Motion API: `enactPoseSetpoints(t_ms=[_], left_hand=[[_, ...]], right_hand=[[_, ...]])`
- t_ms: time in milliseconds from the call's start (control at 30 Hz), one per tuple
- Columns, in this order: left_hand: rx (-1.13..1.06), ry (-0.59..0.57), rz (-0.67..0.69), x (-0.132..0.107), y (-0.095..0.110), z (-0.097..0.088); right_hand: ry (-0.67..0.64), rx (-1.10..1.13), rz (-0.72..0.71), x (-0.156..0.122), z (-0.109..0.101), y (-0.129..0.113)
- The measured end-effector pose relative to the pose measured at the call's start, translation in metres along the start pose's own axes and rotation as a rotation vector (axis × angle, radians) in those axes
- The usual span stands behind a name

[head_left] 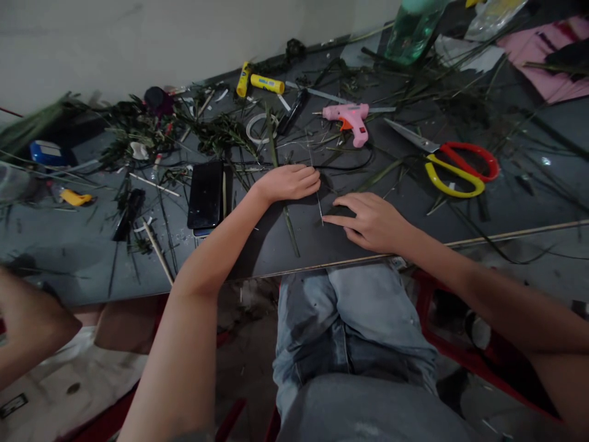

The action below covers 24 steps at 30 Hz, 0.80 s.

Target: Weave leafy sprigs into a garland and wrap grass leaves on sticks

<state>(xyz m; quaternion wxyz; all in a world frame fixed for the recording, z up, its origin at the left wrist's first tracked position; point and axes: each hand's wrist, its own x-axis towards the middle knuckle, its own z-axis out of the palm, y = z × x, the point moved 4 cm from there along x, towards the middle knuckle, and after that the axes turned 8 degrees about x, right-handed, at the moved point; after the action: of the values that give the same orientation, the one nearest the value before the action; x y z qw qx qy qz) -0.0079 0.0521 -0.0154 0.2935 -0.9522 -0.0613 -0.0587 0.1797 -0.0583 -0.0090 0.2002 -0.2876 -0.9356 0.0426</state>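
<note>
My left hand (291, 182) rests on the grey table, its fingers pressed together with the tips on a thin, pale wire-like strand (319, 209). The strand runs toward the front edge of the table. To its right, my right hand (368, 221) has the index finger stretched out, its tip touching the strand's near end. The other fingers are loosely bent and hold nothing. A long green leaf strip (291, 232) passes beneath my left hand. Beyond my hands lies a pink hot glue gun (346, 116). Scissors (453, 166) with one red and one yellow handle are to the right.
A black phone (205, 195) lies left of my left forearm. Farther back are yellow glue tubes (267, 83), a clear tape ring (260, 129) and a green bottle (411, 31). Leaf scraps (221, 132) litter the table. Another person's arm (32, 325) is at the left.
</note>
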Motion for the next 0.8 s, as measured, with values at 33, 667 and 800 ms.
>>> enactPoseSetpoints(t_ms=[33,667,800], left_hand=[[-0.029,0.002,-0.01,0.0,0.0,0.0],[-0.304,0.169,-0.293,-0.02,0.041,-0.064],[-0.407,0.156,-0.328,-0.025,0.048,-0.054]], right_hand=[[0.002,-0.013,-0.005,0.001,0.0,-0.001],[-0.028,-0.119,-0.032,0.006,-0.001,-0.003],[-0.048,-0.135,-0.028,0.007,-0.002,-0.002]])
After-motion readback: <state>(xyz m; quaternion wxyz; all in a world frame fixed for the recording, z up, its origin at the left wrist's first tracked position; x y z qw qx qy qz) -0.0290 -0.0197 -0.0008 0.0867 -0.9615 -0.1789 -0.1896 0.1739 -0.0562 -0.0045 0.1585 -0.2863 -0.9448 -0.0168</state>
